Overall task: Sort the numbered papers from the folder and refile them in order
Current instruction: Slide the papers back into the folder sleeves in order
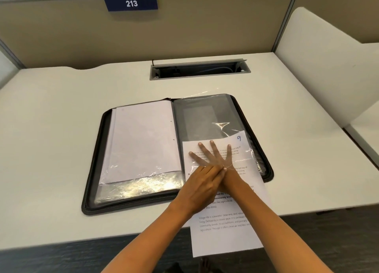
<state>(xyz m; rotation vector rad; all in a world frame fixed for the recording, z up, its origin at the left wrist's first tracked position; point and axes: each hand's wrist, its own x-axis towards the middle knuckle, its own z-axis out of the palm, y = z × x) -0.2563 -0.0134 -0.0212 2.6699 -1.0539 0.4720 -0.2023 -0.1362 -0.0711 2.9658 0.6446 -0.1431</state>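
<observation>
Paper marked 9 (225, 201) lies partway inside the clear sleeve (213, 117) on the open folder (94, 170), its lower half beyond the desk (61, 100) edge. Right hand (213, 156) lies flat, fingers spread, inside the sleeve; left hand (202, 182) pinches the sleeve mouth beside it. Refiling under way; next, push the sheet fully home.

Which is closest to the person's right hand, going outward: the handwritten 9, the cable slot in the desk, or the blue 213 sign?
From the right hand, spread flat on the sheet:
1. The handwritten 9, just beyond the fingertips at the sheet's top right corner.
2. The cable slot, farther back in the desk.
3. The 213 sign, farthest, up on the partition to the left.
</observation>
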